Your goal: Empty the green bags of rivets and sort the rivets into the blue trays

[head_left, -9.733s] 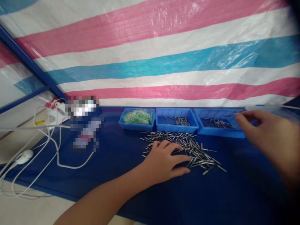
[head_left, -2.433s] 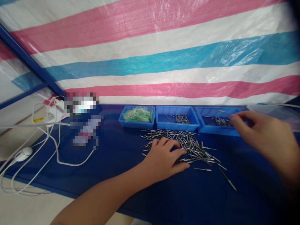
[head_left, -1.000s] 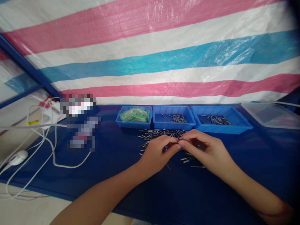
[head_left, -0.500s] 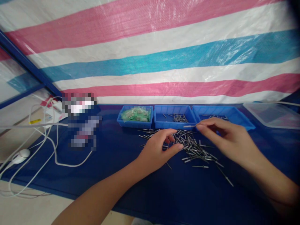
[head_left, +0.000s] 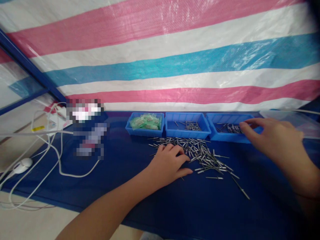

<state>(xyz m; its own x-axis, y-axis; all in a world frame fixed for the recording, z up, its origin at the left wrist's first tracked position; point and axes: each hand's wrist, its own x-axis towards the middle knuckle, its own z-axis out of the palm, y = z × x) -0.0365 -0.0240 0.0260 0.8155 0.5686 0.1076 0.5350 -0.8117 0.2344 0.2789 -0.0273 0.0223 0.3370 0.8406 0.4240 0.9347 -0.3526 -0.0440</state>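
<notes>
Loose pop rivets point(head_left: 200, 150) with thin steel shanks lie in a pile on the blue tabletop. My left hand point(head_left: 167, 165) rests palm down on the pile's left edge, thumb apart from the bent fingers, gripping nothing I can see. Over the right-hand blue bin point(head_left: 220, 137) is my right hand point(head_left: 277, 140). Its thumb and forefinger tips come close together above the rivets point(head_left: 231, 128) inside; whatever they pinch, if anything, is hidden. The middle blue bin point(head_left: 187, 134) contains a smaller heap of rivets point(head_left: 192, 126).
A left blue bin point(head_left: 143, 132) holds green-tinted packets point(head_left: 147, 121). Behind my right hand lies a clear plastic lid or tray point(head_left: 285, 116). White cables point(head_left: 60, 163) loop across the table's left side near blurred items point(head_left: 92, 140). A striped sheet point(head_left: 175, 73) hangs behind.
My right hand has moved right, from the near edge to above the right-hand bin; the rivet it held no longer shows. My left hand has lowered onto the pile, fingers spreading over it.
</notes>
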